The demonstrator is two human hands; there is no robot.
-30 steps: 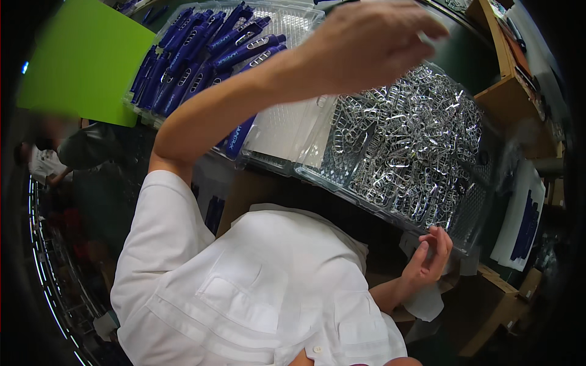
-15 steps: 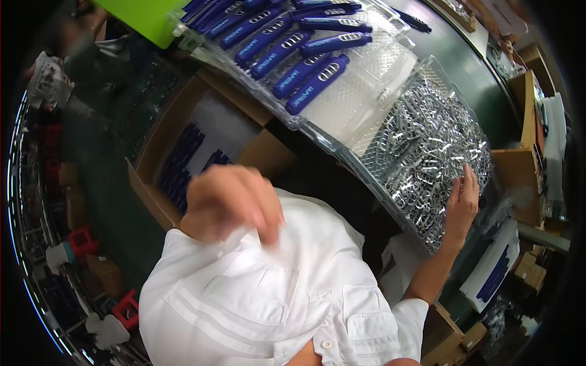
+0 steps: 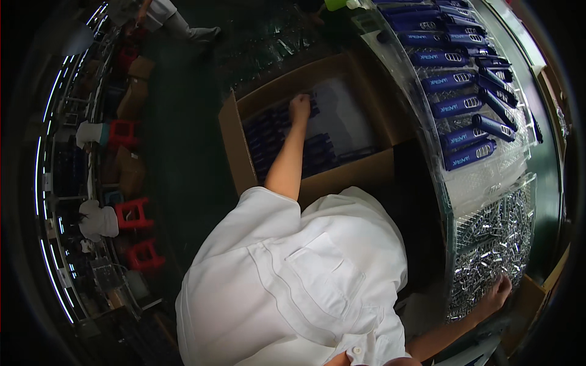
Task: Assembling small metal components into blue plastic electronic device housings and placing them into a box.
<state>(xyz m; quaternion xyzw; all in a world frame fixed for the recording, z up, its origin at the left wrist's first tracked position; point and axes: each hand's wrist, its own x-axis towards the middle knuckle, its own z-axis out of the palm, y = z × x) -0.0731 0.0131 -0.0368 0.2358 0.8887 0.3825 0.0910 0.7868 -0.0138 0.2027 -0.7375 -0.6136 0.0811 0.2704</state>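
Note:
My left hand [image 3: 299,107] reaches down into an open cardboard box [image 3: 229,143], fingers closed. Beside it lie rows of dark blue plastic handles [image 3: 317,146] on a pale sheet. Whether one of these is inside the fist is too dark and small to tell. On the right, my right hand [image 3: 499,294] rests at the near edge of a clear tray filled with small shiny metal clips [image 3: 488,259]. Its fingers curl over the clips, and what they hold, if anything, cannot be made out.
Another clear tray [image 3: 436,137] at the upper right carries several blue handles with slotted silver windows [image 3: 470,155]. At left stand red stools [image 3: 131,213] and seated people by benches. A person [image 3: 168,15] is at the top left. A cardboard carton [image 3: 531,299] sits by the clip tray.
My left hand has moved from in front of my chest out into the cardboard box. The view has swung left, and my right hand is still at the clips.

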